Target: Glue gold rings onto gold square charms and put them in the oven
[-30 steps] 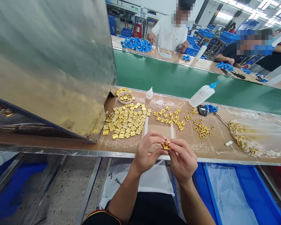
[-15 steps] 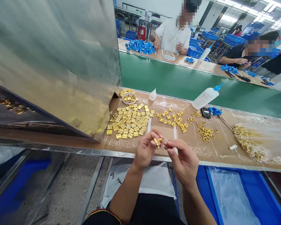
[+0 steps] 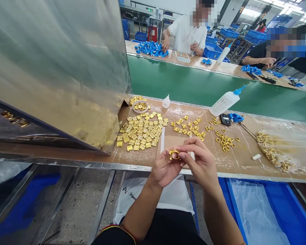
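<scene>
The person's left hand (image 3: pixel 161 170) and right hand (image 3: pixel 201 157) hold one small, shiny gold metal ring with a blocky top (image 3: pixel 174 155), up over the near edge of the brown, plastic-covered surface (image 3: pixel 241 164). Each grip is pinched closed on it: the left at the blocky side, the right on the round band. It looks light and hard to me, and maybe a bit slippery. I'd take it by the band with fingertips. Flat, square gold metal pieces (image 3: pixel 142 131) lie toward the left end; loose, round gold metal rings (image 3: pixel 224 142) lie between the near and far edges, farther right.
</scene>
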`<state>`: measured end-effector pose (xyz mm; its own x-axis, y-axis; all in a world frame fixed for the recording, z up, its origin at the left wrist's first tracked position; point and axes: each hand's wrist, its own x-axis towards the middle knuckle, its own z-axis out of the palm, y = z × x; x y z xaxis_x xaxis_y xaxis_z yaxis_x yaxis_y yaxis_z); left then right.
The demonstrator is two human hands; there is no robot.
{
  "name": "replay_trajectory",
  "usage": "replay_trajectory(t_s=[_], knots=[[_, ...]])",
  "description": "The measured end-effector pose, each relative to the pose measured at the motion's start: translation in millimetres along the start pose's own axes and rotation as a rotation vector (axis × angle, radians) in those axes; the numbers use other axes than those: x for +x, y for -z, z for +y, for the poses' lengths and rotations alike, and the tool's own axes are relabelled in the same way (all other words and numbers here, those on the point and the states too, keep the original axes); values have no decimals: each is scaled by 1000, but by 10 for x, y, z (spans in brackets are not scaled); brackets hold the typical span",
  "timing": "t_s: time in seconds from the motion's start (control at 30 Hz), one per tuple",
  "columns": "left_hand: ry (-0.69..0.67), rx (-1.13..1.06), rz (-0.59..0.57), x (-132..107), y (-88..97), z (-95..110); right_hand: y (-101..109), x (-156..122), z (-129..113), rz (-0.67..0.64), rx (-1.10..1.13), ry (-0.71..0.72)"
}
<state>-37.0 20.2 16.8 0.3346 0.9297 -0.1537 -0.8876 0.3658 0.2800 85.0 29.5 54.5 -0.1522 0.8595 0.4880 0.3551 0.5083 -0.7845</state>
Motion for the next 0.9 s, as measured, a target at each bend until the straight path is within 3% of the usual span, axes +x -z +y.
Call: replay_trajectory(t_s=[0.13,0.27,0.63,0.9], knots=[[63,-5,19,-21,29,-36,69,56,43,-123,143,-25],[50,1,-43,-32,56,-70,82,57,28,-165,226,-15],[46,-4,47,-28,65,-77,113,113,-32,-214,100,103],[39,-44,-16,-40,43,-40,114,144,-56,-241,67,149]])
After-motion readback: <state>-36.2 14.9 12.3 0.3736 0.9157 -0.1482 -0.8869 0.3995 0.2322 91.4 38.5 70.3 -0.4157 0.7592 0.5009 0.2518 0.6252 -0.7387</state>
